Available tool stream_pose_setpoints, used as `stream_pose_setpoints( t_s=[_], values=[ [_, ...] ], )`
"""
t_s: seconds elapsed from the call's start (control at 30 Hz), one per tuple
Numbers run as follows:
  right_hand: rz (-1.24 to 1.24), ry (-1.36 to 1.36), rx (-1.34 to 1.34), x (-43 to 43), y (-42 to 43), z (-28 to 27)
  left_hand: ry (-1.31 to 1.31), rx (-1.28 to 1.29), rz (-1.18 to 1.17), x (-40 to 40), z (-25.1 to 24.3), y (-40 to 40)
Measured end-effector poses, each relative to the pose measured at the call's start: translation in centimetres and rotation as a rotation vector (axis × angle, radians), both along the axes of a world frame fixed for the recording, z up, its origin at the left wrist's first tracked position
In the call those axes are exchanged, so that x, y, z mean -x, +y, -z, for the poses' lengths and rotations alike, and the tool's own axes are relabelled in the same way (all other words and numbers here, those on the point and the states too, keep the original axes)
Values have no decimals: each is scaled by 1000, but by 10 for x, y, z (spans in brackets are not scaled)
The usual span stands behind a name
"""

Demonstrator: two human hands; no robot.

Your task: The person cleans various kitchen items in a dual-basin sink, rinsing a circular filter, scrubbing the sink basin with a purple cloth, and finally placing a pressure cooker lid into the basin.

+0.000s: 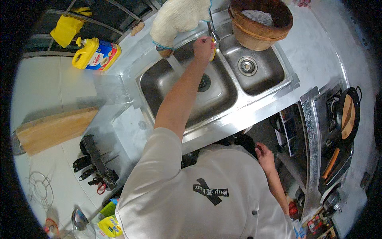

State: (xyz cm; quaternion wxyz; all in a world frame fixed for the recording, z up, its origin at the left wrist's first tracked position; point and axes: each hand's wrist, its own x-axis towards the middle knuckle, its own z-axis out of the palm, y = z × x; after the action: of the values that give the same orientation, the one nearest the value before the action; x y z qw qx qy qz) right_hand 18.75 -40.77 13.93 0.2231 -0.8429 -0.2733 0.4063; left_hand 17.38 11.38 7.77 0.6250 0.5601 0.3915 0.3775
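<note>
My left hand (203, 49) is closed at the back of the left steel sink basin (161, 83), its fingers around a small yellow object (213, 55) that is mostly hidden. Just beyond it stands the metal faucet (212, 31). A cream knitted cloth item with teal edging (179, 21) is behind the basin, above a brown object (164, 53). At my right side, my right hand (264, 156) hangs low with bent, slightly parted fingers and nothing visible in it, close to a dark item (246, 143) near my waist.
A wooden bucket (256, 33) with clear plastic inside overhangs the right basin (253, 80). At left are a yellow detergent jug (97, 55), a wooden board (56, 128) and a rack (97, 158) with knives and red-handled scissors (101, 188). A black pan (349, 113) sits by the stove at right.
</note>
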Motion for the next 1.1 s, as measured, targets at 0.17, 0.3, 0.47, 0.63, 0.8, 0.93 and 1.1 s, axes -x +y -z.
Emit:
stream_pose_setpoints(
  t_s=[0.17,0.3,0.47,0.63,0.8,0.93,1.1],
  values=[
    [-78,-13,-82,-28,-17,0,-3,280,-98,12,-24,-11],
    [-130,-12,-84,-58,-28,2,-19,280,-196,18,-29,-18],
    [-163,-15,-90,-87,-45,7,171,244,-214,21,-28,-4],
    [-104,-43,-40,-89,-52,5,120,399,-215,21,-10,2],
    [-33,17,39,-68,-45,2,-28,495,-135,42,23,21],
    [-26,-48,-21,-45,-41,7,26,494,-107,6,19,3],
    [-36,-142,-35,-27,-27,-8,-169,490,-115,13,43,-12]
  ],
)
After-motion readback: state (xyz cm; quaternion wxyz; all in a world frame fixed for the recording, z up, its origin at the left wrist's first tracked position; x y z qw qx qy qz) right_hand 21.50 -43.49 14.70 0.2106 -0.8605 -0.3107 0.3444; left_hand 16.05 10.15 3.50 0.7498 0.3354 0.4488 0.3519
